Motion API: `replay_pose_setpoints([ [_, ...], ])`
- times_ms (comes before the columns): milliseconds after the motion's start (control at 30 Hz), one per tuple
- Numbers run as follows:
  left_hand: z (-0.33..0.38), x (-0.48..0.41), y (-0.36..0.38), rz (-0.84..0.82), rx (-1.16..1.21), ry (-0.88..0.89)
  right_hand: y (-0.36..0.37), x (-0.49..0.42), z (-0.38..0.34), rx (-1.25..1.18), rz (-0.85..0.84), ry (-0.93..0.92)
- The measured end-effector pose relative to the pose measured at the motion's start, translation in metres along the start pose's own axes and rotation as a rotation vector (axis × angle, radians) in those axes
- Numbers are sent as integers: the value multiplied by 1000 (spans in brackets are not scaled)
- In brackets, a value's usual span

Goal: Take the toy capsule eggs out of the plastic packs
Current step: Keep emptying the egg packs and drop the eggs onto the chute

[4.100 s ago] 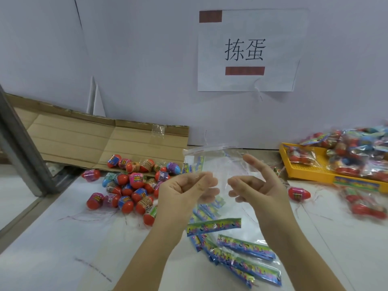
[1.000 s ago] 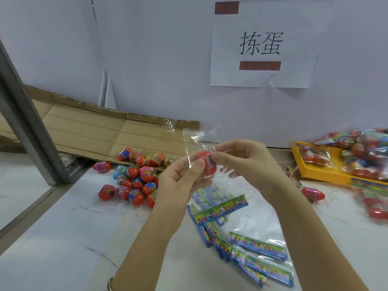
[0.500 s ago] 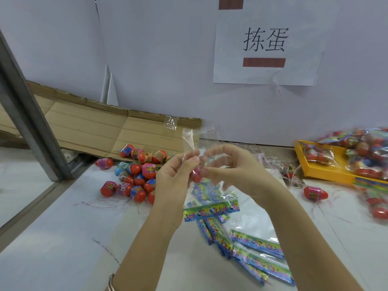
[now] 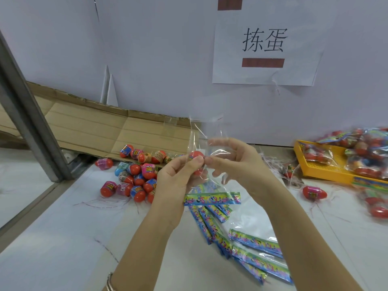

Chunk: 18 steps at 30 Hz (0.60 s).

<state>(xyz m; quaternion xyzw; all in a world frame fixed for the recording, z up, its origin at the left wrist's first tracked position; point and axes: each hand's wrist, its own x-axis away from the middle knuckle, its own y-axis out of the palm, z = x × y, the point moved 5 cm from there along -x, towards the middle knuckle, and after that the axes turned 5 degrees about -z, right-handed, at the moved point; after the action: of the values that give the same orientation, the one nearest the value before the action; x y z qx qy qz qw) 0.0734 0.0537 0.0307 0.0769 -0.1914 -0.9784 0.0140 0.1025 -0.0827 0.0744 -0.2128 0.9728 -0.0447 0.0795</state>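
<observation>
My left hand (image 4: pixel 178 177) pinches a red egg (image 4: pixel 196 154), seemingly inside the clear pack (image 4: pixel 201 131), just right of the egg pile (image 4: pixel 134 175). My right hand (image 4: pixel 237 162) pinches the film. I judge the egg light, hard and slick, so grip its middle; the film is flimsy.

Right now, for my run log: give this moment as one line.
left hand: pinches egg; right hand: pinches pack; egg: in or out of pack unclear; loose eggs: heap left
</observation>
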Motion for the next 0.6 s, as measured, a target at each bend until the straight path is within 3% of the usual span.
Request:
replay_pose_setpoints([
  [267,-6,-1,-5,87,-18,26,6,-1,6,58,7,12],
  [600,-6,-4,-9,15,-37,-70,2,-1,4,-59,120,-81],
])
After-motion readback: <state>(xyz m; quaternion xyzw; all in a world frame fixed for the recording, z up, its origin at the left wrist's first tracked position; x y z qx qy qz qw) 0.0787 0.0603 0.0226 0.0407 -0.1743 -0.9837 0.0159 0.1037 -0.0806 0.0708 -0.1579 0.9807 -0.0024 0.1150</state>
